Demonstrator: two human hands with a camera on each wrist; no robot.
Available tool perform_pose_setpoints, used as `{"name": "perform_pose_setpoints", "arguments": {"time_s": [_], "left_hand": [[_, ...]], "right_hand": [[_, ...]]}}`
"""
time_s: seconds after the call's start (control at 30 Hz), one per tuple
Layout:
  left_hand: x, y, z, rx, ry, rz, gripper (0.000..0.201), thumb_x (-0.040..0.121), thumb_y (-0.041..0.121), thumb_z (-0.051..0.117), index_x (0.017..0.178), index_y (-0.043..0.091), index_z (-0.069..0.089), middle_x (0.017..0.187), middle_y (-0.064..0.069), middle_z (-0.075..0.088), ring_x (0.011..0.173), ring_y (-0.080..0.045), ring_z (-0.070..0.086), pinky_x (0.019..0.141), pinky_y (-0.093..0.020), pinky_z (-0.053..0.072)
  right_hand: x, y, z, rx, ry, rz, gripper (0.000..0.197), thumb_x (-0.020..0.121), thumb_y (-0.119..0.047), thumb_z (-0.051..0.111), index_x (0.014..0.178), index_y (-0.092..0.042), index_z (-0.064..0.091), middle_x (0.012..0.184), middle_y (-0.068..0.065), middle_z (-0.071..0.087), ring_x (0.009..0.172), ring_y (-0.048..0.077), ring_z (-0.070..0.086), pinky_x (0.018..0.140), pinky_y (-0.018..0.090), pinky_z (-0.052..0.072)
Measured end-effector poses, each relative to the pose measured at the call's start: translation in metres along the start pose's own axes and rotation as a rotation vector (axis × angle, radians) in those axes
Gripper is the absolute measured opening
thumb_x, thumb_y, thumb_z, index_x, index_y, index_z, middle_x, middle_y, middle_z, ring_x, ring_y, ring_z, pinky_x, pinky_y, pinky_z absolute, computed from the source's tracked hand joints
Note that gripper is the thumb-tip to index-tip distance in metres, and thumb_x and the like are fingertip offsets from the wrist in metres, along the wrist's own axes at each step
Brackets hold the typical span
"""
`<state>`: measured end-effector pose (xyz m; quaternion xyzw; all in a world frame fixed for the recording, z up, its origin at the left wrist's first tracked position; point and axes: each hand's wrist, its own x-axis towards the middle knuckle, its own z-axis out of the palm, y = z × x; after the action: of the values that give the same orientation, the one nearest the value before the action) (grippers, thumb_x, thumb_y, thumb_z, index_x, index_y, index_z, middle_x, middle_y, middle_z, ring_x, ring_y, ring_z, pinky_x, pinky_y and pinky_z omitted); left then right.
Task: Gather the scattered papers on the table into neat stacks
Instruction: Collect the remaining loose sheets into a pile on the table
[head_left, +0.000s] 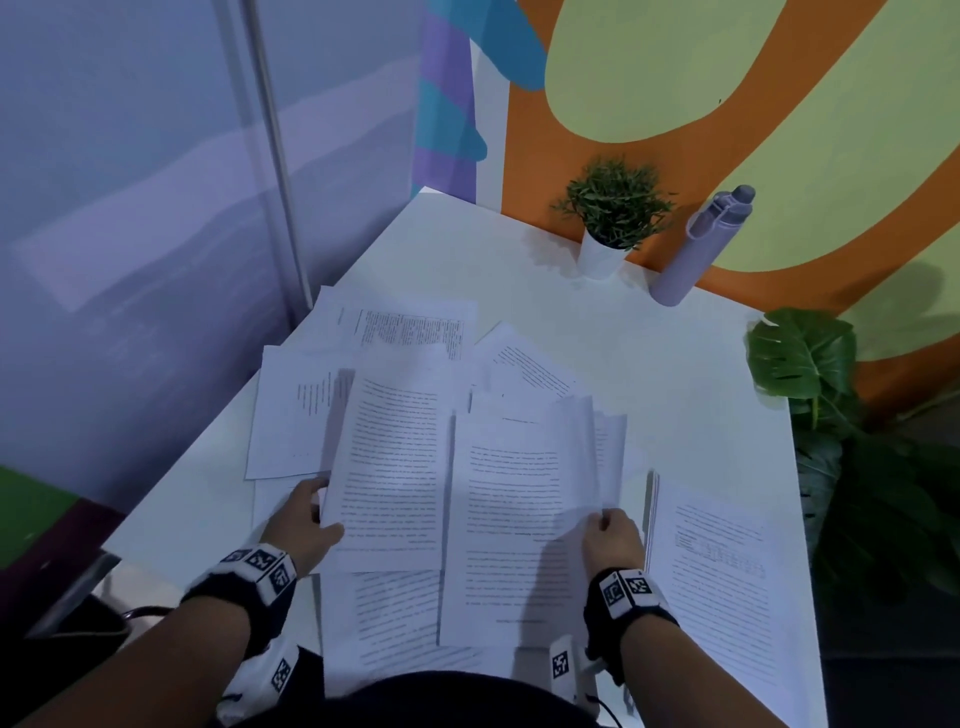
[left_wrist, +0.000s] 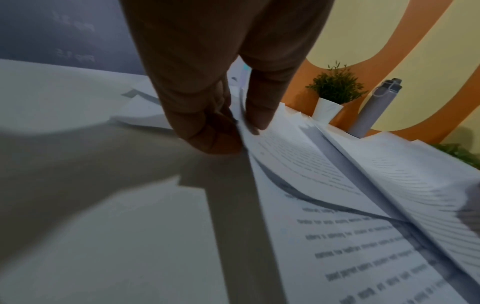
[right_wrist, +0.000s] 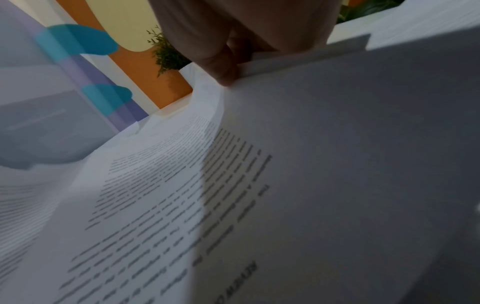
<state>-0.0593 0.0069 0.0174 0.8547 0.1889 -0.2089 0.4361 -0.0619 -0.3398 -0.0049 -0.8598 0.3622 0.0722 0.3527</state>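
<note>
Several printed white sheets (head_left: 410, 332) lie scattered and overlapping on the white table (head_left: 675, 374). My left hand (head_left: 306, 514) pinches the left edge of a lifted printed sheet (head_left: 389, 457), thumb on top; the left wrist view shows the left hand (left_wrist: 239, 127) with fingers under that sheet (left_wrist: 298, 152). My right hand (head_left: 610, 530) grips the right edge of a second printed sheet (head_left: 514, 509), which curls upward; the right wrist view has the right hand (right_wrist: 231, 70) holding this sheet (right_wrist: 182, 195). A neat stack (head_left: 722, 571) lies at the right.
A small potted plant (head_left: 608, 218) and a lilac bottle (head_left: 701, 244) stand at the table's far edge against the orange and green wall. A large leafy plant (head_left: 831, 415) rises beside the right edge. A glass partition is on the left.
</note>
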Motion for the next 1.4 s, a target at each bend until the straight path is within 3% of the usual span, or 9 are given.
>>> {"name": "perform_pose_setpoints", "arguments": {"time_s": [0.17,0.27,0.4,0.6,0.73,1.0,1.1,1.2,1.4], "left_hand": [[0.015,0.019,-0.008,-0.017,0.020,0.001,0.057,0.091,0.034,0.054,0.140,0.012,0.037,0.143,-0.010,0.047,0.127,-0.026,0.047,0.102,-0.029,0.036],[0.031,0.016,-0.009,0.138,0.015,0.007,0.049,0.093,0.034,0.050,0.135,0.007,0.047,0.139,-0.012,0.051,0.126,-0.028,0.049,0.101,-0.029,0.037],[0.041,0.016,-0.010,0.102,0.176,0.116,0.022,0.081,0.024,0.063,0.079,0.003,0.067,0.089,-0.016,0.067,0.098,-0.039,0.064,0.072,-0.028,0.047],[0.025,0.041,-0.014,0.204,0.529,0.168,0.017,0.074,0.027,0.076,0.071,0.012,0.068,0.125,-0.005,0.052,0.110,-0.035,0.052,0.091,-0.045,0.046],[0.022,0.050,-0.016,0.160,0.394,0.306,0.007,0.086,0.019,0.059,0.090,0.013,0.058,0.091,-0.010,0.063,0.082,-0.032,0.061,0.073,-0.036,0.050],[0.026,0.051,-0.022,-0.052,0.344,0.216,0.025,0.093,0.018,0.050,0.109,0.001,0.058,0.111,-0.021,0.064,0.099,-0.035,0.059,0.085,-0.034,0.044],[0.024,0.050,-0.027,-0.112,0.289,0.165,0.040,0.093,0.024,0.052,0.126,0.003,0.052,0.128,-0.016,0.058,0.118,-0.033,0.053,0.101,-0.036,0.040],[0.019,0.050,-0.020,-0.099,0.187,0.197,0.054,0.092,0.031,0.054,0.137,0.005,0.042,0.142,-0.010,0.046,0.132,-0.029,0.042,0.112,-0.038,0.032],[0.009,0.053,0.003,-0.332,-0.119,0.273,0.024,0.077,0.039,0.071,0.100,0.039,0.064,0.109,0.005,0.070,0.102,-0.019,0.066,0.094,-0.044,0.051]], "right_hand": [[-0.015,-0.015,-0.005,0.153,0.002,-0.034,0.036,0.098,-0.016,0.039,0.134,-0.021,0.038,0.099,0.014,0.062,0.083,0.029,0.057,0.078,0.034,0.047],[-0.022,-0.021,-0.006,0.118,-0.107,-0.010,0.064,0.095,-0.011,0.045,0.149,-0.026,0.014,0.111,0.017,0.059,0.104,0.038,0.062,0.082,0.034,0.045],[-0.017,-0.018,-0.012,-0.082,-0.019,-0.109,0.009,0.093,-0.006,0.042,0.099,-0.005,0.049,0.105,0.022,0.062,0.089,0.032,0.059,0.071,0.027,0.040],[-0.019,-0.024,-0.040,0.085,0.141,-0.182,0.010,0.091,-0.009,0.044,0.081,-0.009,0.044,0.064,0.003,0.046,0.063,0.025,0.048,0.058,0.027,0.038],[-0.023,-0.036,-0.053,0.121,0.252,-0.289,0.016,0.092,-0.015,0.048,0.078,-0.015,0.043,0.072,0.006,0.053,0.067,0.026,0.051,0.059,0.028,0.038],[-0.028,-0.067,-0.070,0.447,0.341,-0.274,0.018,0.093,-0.015,0.052,0.080,-0.005,0.045,0.074,0.008,0.050,0.072,0.021,0.046,0.063,0.025,0.036],[-0.023,-0.065,-0.066,0.663,0.179,-0.193,0.022,0.091,-0.017,0.056,0.078,0.000,0.050,0.077,0.014,0.054,0.071,0.020,0.050,0.067,0.025,0.044],[-0.018,-0.059,-0.044,0.688,-0.046,-0.125,0.029,0.085,-0.031,0.062,0.067,-0.024,0.040,0.076,-0.001,0.049,0.069,0.015,0.047,0.068,0.028,0.042],[-0.021,-0.062,-0.020,0.794,-0.296,-0.120,0.032,0.088,-0.023,0.059,0.117,-0.020,0.048,0.116,0.001,0.059,0.107,0.021,0.057,0.099,0.036,0.043]]}}
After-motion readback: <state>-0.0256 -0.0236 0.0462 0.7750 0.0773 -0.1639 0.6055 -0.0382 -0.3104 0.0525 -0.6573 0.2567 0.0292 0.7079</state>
